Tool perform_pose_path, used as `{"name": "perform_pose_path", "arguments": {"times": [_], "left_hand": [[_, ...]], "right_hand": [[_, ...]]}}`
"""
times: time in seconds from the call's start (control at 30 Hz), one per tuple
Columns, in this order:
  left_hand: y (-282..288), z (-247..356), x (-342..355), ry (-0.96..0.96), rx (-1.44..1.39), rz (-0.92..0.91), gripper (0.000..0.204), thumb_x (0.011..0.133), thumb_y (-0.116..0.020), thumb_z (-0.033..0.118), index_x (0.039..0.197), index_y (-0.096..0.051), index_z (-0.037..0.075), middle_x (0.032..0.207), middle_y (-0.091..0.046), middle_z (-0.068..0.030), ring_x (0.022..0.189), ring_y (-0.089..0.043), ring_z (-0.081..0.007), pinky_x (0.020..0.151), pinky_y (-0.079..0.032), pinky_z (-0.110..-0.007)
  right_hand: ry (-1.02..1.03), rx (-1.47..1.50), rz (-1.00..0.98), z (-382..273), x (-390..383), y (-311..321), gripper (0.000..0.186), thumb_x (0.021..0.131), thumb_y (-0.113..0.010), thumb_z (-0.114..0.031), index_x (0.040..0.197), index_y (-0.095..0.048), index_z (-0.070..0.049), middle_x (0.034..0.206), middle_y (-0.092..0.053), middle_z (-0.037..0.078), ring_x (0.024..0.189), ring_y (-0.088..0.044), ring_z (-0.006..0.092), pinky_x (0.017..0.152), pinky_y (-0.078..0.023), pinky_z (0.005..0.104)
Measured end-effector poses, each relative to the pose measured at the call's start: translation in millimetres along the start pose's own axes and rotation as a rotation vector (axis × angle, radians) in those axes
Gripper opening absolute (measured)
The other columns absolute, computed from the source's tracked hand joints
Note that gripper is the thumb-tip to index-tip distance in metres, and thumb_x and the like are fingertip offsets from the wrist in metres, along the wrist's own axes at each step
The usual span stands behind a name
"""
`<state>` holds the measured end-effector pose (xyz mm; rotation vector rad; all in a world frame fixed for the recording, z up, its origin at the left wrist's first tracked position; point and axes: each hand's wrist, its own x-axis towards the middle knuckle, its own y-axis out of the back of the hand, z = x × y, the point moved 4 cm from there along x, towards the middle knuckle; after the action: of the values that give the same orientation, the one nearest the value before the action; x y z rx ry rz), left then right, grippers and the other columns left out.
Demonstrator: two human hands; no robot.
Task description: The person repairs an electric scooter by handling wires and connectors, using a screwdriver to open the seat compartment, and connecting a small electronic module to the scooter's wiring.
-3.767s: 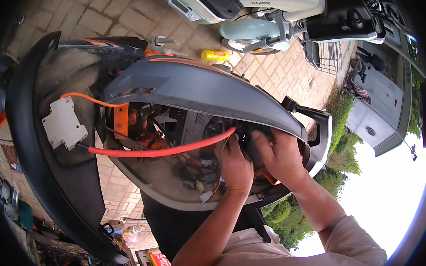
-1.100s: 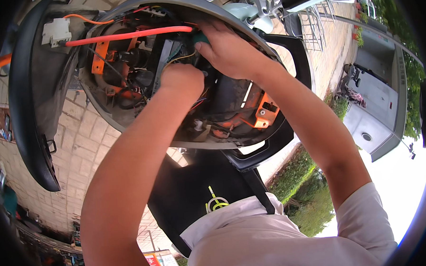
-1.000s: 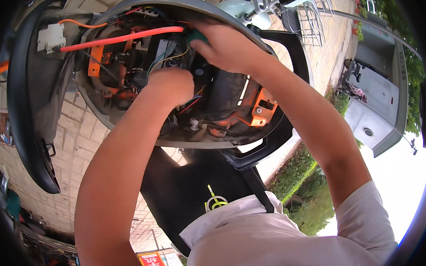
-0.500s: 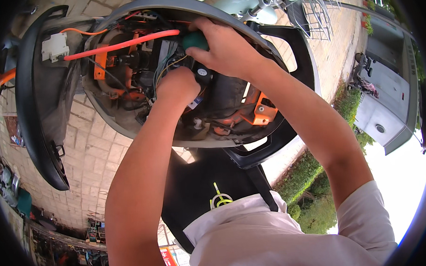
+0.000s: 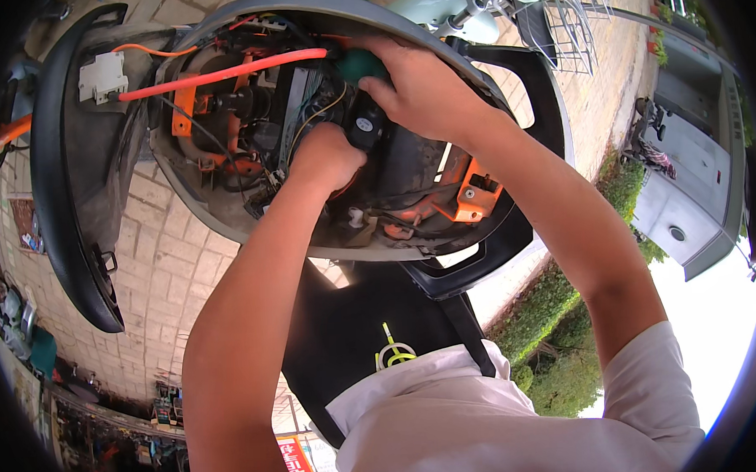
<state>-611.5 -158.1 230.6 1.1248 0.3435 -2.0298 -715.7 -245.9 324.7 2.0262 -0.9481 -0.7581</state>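
Both hands reach into the opened body of a scooter point(image 5: 193, 212). My right hand point(image 5: 413, 82) curves round a green rounded thing point(image 5: 360, 65), with its thumb along the near side; the thing's kind is not clear. Just below it is a black cylinder point(image 5: 366, 125) with a round white label; whether the two are joined cannot be told. My left hand point(image 5: 328, 156) is curled into a fist beside the cylinder, near thin wires point(image 5: 305, 121). Its fingertips are hidden, as is anything in them.
A thick red cable point(image 5: 228, 75) runs from a white breaker box point(image 5: 103, 77) into the body. The black seat point(image 5: 45, 183) is tipped over at the left. Orange brackets point(image 5: 476, 196) and a black grab rail point(image 5: 549, 102) lie on the right. A pale green scooter point(image 5: 436, 10) stands beyond.
The scooter and both hands sit slightly farther right in the picture. My left fist has shifted a little, and a small pale-blue piece beside it no longer shows. My right hand keeps its grip.
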Motion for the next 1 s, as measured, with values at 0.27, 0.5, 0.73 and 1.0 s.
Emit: {"name": "perform_pose_path", "arguments": {"times": [0.27, 0.5, 0.73, 1.0], "left_hand": [[4.5, 21.9, -40.8, -0.320, 0.416, 0.535, 0.012, 0.076, -0.070, 0.014, 0.087, -0.070, 0.008, 0.096, -0.063, -0.0140, 0.094, -0.062, -0.0322, 0.075, -0.051, -0.046], [-12.1, 27.4, -45.2, -0.763, 0.626, 0.516, 0.020, 0.074, -0.062, 0.015, 0.089, -0.075, 0.016, 0.114, -0.054, -0.0057, 0.107, -0.051, -0.0227, 0.088, -0.043, -0.039], [-25.1, 39.0, -22.1, -0.587, 0.865, 0.530, 0.023, 0.080, -0.061, 0.018, 0.096, -0.076, 0.017, 0.125, -0.053, -0.0081, 0.120, -0.045, -0.0279, 0.092, -0.040, -0.045], [-40.0, 42.7, -15.7, -0.233, 0.599, 0.580, 0.023, 0.083, -0.061, 0.019, 0.099, -0.076, 0.010, 0.134, -0.050, -0.0104, 0.120, -0.043, -0.0260, 0.095, -0.034, -0.048]], "right_hand": [[-0.087, -0.038, 0.007, 1.9, -3.3, -5.8, 0.049, 0.077, -0.078, -0.019, 0.117, -0.055, -0.001, 0.096, -0.063, 0.022, 0.091, -0.062, 0.0406, 0.081, -0.050, 0.0443], [-0.034, 0.023, 0.058, 4.5, -2.9, -6.1, 0.051, 0.074, -0.080, -0.021, 0.118, -0.059, -0.006, 0.108, -0.063, 0.018, 0.099, -0.060, 0.0385, 0.087, -0.049, 0.0417], [-0.032, 0.055, 0.037, 7.1, -4.1, -5.0, 0.049, 0.076, -0.080, -0.021, 0.117, -0.059, -0.005, 0.108, -0.063, 0.019, 0.100, -0.060, 0.0383, 0.087, -0.049, 0.0415], [-0.004, 0.075, -0.008, 4.7, -3.2, -2.9, 0.046, 0.080, -0.076, -0.021, 0.118, -0.058, -0.003, 0.107, -0.064, 0.021, 0.097, -0.062, 0.0388, 0.084, -0.050, 0.0413]]}}
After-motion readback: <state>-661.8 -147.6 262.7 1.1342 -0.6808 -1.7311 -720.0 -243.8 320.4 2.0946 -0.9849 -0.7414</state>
